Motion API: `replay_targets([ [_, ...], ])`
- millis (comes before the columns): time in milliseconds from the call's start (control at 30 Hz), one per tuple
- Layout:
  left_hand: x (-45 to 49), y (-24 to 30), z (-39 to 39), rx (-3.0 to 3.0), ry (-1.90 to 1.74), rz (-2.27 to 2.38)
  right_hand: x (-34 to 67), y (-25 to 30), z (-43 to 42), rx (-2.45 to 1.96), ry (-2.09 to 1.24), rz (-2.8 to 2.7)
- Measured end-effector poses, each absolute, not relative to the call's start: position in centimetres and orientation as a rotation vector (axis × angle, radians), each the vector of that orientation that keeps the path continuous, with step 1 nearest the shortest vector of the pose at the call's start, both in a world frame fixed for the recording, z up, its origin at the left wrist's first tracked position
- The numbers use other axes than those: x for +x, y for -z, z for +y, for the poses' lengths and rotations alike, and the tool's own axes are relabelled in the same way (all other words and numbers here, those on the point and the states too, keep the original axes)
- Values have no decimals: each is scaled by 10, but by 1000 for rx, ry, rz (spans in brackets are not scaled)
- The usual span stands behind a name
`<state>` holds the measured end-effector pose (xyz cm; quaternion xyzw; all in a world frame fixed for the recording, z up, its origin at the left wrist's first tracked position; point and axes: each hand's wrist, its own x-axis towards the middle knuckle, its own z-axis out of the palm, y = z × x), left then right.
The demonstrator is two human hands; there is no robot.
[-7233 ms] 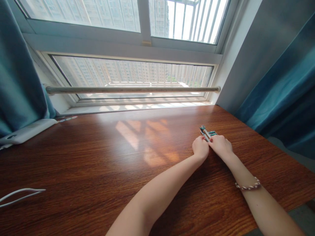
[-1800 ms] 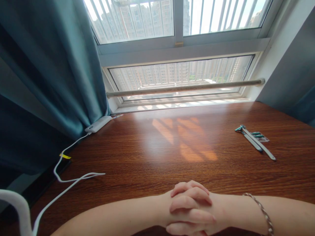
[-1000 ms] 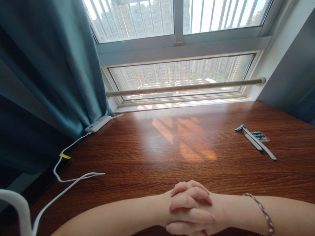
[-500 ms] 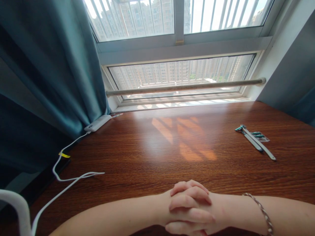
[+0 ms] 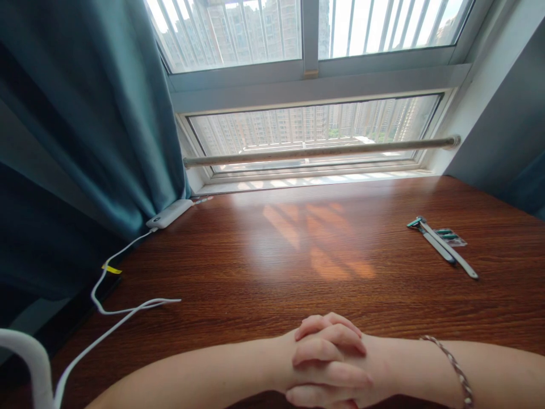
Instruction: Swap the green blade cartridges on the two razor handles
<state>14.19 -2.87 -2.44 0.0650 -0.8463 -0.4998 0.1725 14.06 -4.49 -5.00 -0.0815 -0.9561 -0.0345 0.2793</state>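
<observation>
My left hand (image 5: 313, 369) and my right hand (image 5: 361, 363) rest on the near edge of the brown wooden table (image 5: 264, 267), fingers laced into each other and closed, with nothing in them. A beaded bracelet (image 5: 453, 366) circles my right wrist. Two slim grey razors with green heads (image 5: 443, 245) lie side by side at the far right of the table, well away from both hands. A small clear pack of green blade heads (image 5: 450, 236) lies just beside them.
A white power bank (image 5: 169, 214) sits at the back left under the teal curtain (image 5: 85, 125). Its white cable (image 5: 128, 309) loops across the left of the table. A metal rail (image 5: 319, 151) runs across the window behind the table.
Seven seconds ago both hands were at the razors on the right. They have let go and come back to the near edge, clasped together. In the last two seconds nothing has moved.
</observation>
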Motion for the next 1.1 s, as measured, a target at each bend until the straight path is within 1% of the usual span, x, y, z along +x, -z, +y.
replay_targets([
  [167, 139, 19, -30, 339, 1599, -2378, 141, 59, -44, -185, 92, -2561],
  [333, 139, 16, -29, 329, 1618, -2405, 140, 63, -48, -265, 76, -2569],
  [467, 139, 16, -28, 403, 1704, -2360, 136, 68, -50, -301, 17, -2536],
  [700, 139, 22, -28, 294, 1597, -2379, 139, 60, -46, -231, 50, -2515],
  [967, 138, 22, -28, 332, 1663, -2359, 140, 60, -48, -277, 105, -2530],
  [1100, 139, 20, -29, 310, 1639, -2387, 138, 61, -43, -182, 110, -2498],
])
